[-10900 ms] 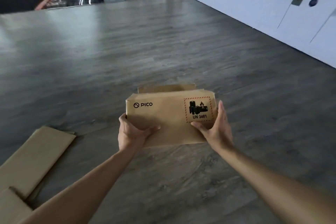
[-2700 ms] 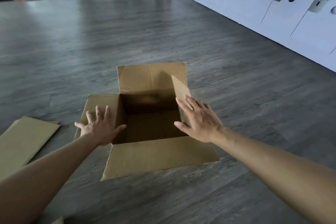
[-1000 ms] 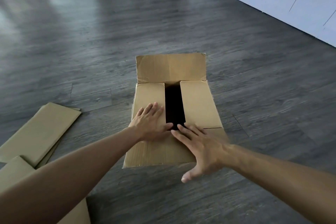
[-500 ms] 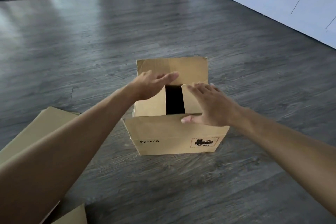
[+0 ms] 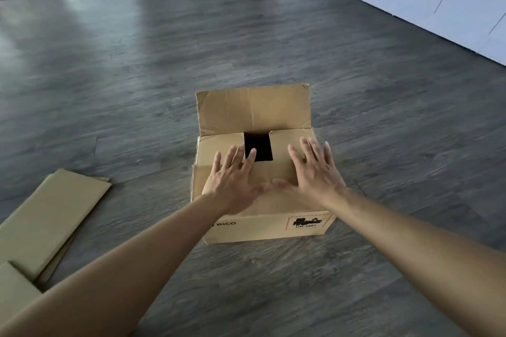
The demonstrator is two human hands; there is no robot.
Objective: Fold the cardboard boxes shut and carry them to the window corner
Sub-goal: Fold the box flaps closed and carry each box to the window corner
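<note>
cardboard box (image 5: 262,216) on the floor (image 5: 246,35), directly ahead of the person. left hand (image 5: 232,186) and right hand (image 5: 315,175) press flat, fingers spread, on the near flap. far flap (image 5: 253,109) stands upright beyond both hands, its long axis crosswise; each hand lies about equally near.

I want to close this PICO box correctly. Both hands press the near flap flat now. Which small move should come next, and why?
Probably keep the left hand pressing the near flap and reach the right hand to the far flap, folding it toward you. That flap stands upright, and a dark gap shows between the side flaps, so the cardboard box is not yet shut.
</note>
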